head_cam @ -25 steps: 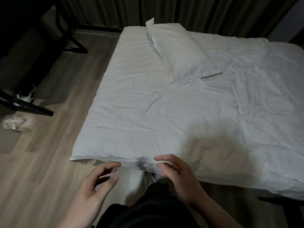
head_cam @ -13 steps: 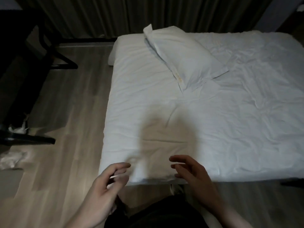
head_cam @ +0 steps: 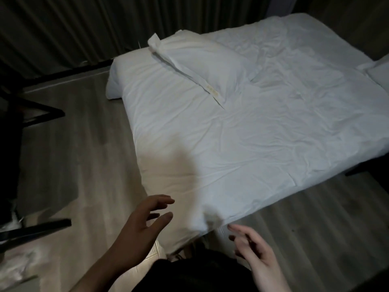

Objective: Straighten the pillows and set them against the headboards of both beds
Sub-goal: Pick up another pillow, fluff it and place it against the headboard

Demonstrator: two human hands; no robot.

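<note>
A white pillow (head_cam: 202, 66) lies askew on the far part of a bed with a wrinkled white sheet (head_cam: 242, 144), its open case end pointing toward the bed's middle. A second white pillow (head_cam: 379, 74) shows only partly at the right edge. My left hand (head_cam: 143, 224) hovers with spread fingers just off the bed's near corner, holding nothing. My right hand (head_cam: 252, 247) floats below that corner over the floor, fingers loosely apart and empty. Both hands are far from the pillows.
Dark curtains (head_cam: 73, 32) hang behind the bed. Black metal furniture legs (head_cam: 35, 228) stand on the wooden floor (head_cam: 73, 154) at the left. A pale crumpled item (head_cam: 19, 268) lies at the lower left. My dark clothing fills the bottom centre.
The view has swung so the bed's near corner now sits between my hands. My right hand let go of the sheet edge it pinched a second ago; both hands drifted apart.
</note>
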